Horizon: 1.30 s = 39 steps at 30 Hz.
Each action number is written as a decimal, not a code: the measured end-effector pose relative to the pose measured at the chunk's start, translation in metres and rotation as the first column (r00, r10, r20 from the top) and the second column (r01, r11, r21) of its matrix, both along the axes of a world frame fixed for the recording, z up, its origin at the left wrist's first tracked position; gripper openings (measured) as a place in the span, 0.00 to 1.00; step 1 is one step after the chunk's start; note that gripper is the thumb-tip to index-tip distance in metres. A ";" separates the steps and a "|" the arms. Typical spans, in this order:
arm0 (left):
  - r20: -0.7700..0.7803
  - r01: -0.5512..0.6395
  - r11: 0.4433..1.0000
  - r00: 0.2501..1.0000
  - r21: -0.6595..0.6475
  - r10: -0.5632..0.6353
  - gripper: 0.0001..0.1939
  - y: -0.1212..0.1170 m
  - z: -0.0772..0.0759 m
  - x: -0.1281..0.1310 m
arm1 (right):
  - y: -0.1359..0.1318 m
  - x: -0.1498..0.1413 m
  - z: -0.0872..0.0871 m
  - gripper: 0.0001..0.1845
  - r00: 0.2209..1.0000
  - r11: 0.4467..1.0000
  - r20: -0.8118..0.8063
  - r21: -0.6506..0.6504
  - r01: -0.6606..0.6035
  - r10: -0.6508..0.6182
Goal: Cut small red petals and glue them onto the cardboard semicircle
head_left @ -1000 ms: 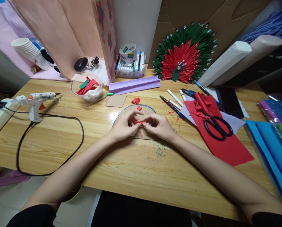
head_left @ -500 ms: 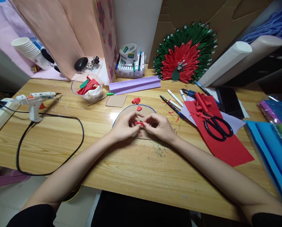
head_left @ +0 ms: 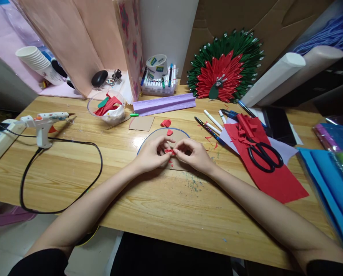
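Between the fingertips of both hands is a small piece of red crepe paper (head_left: 169, 151), pinched at its two ends. My left hand (head_left: 152, 153) is closed on its left end, with the fingers curled. On the other end my right hand (head_left: 195, 155) pinches with thumb and forefinger. Both hands are over a cardboard piece (head_left: 178, 134) with a curved, blue-marked edge. Just beyond the fingers lies a small red petal-shaped piece (head_left: 169, 132), and a red paper clump (head_left: 166, 123) is behind it. Tiny red scraps lie under the hands.
A glue gun (head_left: 43, 124) with a looping black cable stands left. Behind are a clear bowl (head_left: 88, 107) of paper scraps and a purple paper strip (head_left: 164, 104). Black-handled scissors (head_left: 265, 155) lie on red paper (head_left: 277, 186) at right. A red-green paper peacock (head_left: 225, 69) stands at the back.
The red piece between the fingers looks thinner, pressed flatter than before. Both hands stay in nearly the same place; the view has shifted very slightly.
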<state>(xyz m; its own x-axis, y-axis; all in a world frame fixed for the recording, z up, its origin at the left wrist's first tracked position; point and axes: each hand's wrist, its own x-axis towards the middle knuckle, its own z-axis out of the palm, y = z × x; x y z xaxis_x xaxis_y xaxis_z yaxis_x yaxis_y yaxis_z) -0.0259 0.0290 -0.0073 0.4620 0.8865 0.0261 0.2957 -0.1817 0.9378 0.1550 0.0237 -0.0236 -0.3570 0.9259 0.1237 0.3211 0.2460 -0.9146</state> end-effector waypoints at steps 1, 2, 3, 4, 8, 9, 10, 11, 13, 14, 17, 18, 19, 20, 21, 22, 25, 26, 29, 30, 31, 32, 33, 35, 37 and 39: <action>0.001 0.001 1.000 1.000 -0.002 -0.001 0.16 0.000 0.000 0.000 | 0.000 0.000 0.000 0.04 1.000 1.000 -0.003 -0.005 0.002 -0.002; 0.002 0.003 1.000 1.000 -0.002 -0.003 0.16 0.000 0.000 0.000 | 0.000 0.000 0.000 0.04 1.000 1.000 -0.006 -0.010 0.002 -0.002; 0.001 0.009 1.000 1.000 -0.001 -0.009 0.16 0.000 0.001 0.000 | 0.000 0.000 0.000 0.04 1.000 1.000 -0.009 -0.015 0.002 -0.002; -0.001 0.014 1.000 1.000 0.001 -0.014 0.15 0.000 0.001 0.001 | 0.000 0.000 -0.001 0.04 1.000 1.000 -0.013 -0.018 0.003 -0.004; -0.030 -0.003 1.000 1.000 0.006 0.003 0.12 -0.001 0.003 0.002 | 0.000 0.001 -0.003 0.06 0.999 0.999 -0.049 -0.044 0.003 -0.005; -0.046 -0.017 1.000 0.999 -0.005 0.017 0.12 -0.001 0.003 0.002 | 0.000 0.001 -0.004 0.06 0.998 0.998 -0.066 -0.063 0.002 -0.006; -0.060 -0.031 0.999 0.998 -0.025 0.029 0.11 -0.001 0.003 0.002 | 0.001 0.001 -0.004 0.07 0.996 0.997 -0.089 -0.082 0.001 -0.009; -0.071 -0.042 0.998 0.997 -0.046 0.039 0.12 -0.001 0.003 0.002 | 0.001 0.001 -0.005 0.07 0.994 0.995 -0.113 -0.101 0.000 -0.011; -0.073 -0.052 0.996 0.996 -0.076 0.046 0.13 -0.001 0.002 0.002 | 0.002 0.002 -0.006 0.08 0.987 0.991 -0.162 -0.131 -0.003 -0.019; -0.062 -0.053 0.995 0.997 -0.079 0.048 0.14 0.000 0.001 0.001 | 0.002 0.002 -0.007 0.08 0.983 0.990 -0.183 -0.143 -0.003 -0.023; -0.002 -0.058 0.994 0.998 -0.089 0.058 0.15 0.001 -0.001 0.000 | 0.002 0.001 -0.007 0.10 0.969 0.983 -0.245 -0.183 -0.006 -0.040; 0.014 -0.065 0.992 0.998 -0.108 0.067 0.15 0.001 -0.001 0.001 | 0.002 0.001 -0.007 0.11 0.962 0.981 -0.267 -0.193 -0.005 -0.047; 0.024 -0.078 0.988 0.996 -0.129 0.082 0.15 0.001 -0.001 0.001 | 0.002 0.000 -0.007 0.12 0.956 0.980 -0.288 -0.199 -0.006 -0.053; 0.026 -0.094 0.984 0.995 -0.151 0.099 0.15 0.001 0.000 0.002 | 0.002 0.000 -0.006 0.12 0.951 0.979 -0.303 -0.202 -0.006 -0.057; 0.025 -0.114 0.979 0.993 -0.168 0.119 0.15 0.001 0.001 0.002 | 0.001 0.000 -0.005 0.12 0.949 0.980 -0.310 -0.200 -0.002 -0.062; 0.025 -0.132 0.975 0.990 -0.180 0.138 0.15 0.001 0.002 0.003 | 0.001 -0.001 -0.004 0.12 0.949 0.981 -0.310 -0.195 0.005 -0.067; 0.029 -0.160 0.967 0.985 -0.196 0.169 0.15 0.000 0.004 0.004 | -0.001 -0.001 -0.003 0.12 0.952 0.984 -0.294 -0.176 0.033 -0.085; 0.028 -0.165 0.966 0.984 -0.197 0.174 0.15 0.000 0.005 0.004 | -0.001 -0.002 -0.002 0.11 0.952 0.984 -0.293 -0.171 0.041 -0.091; 0.012 -0.170 0.964 0.984 -0.203 0.176 0.16 0.000 0.006 0.004 | -0.001 -0.002 -0.002 0.10 0.943 0.985 -0.317 -0.169 0.046 -0.099; 0.006 -0.169 0.964 0.985 -0.207 0.175 0.16 0.000 0.006 0.004 | -0.001 -0.002 -0.002 0.10 0.940 0.985 -0.327 -0.166 0.044 -0.097; 0.001 -0.169 0.963 0.985 -0.211 0.174 0.16 0.000 0.006 0.004 | -0.001 -0.002 -0.003 0.09 0.938 0.986 -0.335 -0.162 0.041 -0.094; -0.003 -0.169 0.962 0.985 -0.214 0.172 0.16 0.000 0.006 0.004 | -0.001 -0.002 -0.003 0.08 0.937 0.987 -0.338 -0.155 0.039 -0.091; -0.004 -0.169 0.962 0.985 -0.214 0.172 0.16 0.000 0.006 0.004 | -0.001 -0.002 -0.004 0.08 0.938 0.988 -0.335 -0.147 0.040 -0.088; -0.001 -0.166 0.963 0.985 -0.211 0.170 0.16 0.000 0.005 0.004 | 0.000 -0.001 -0.005 0.08 0.944 0.991 -0.319 -0.124 0.051 -0.088; 0.003 -0.169 0.964 0.985 -0.205 0.173 0.16 0.000 0.005 0.004 | 0.000 -0.001 -0.005 0.08 0.948 0.992 -0.302 -0.103 0.068 -0.096; 0.015 -0.170 0.966 0.984 -0.196 0.176 0.16 0.000 0.004 0.004 | 0.000 -0.001 -0.004 0.08 0.950 0.992 -0.294 -0.093 0.083 -0.107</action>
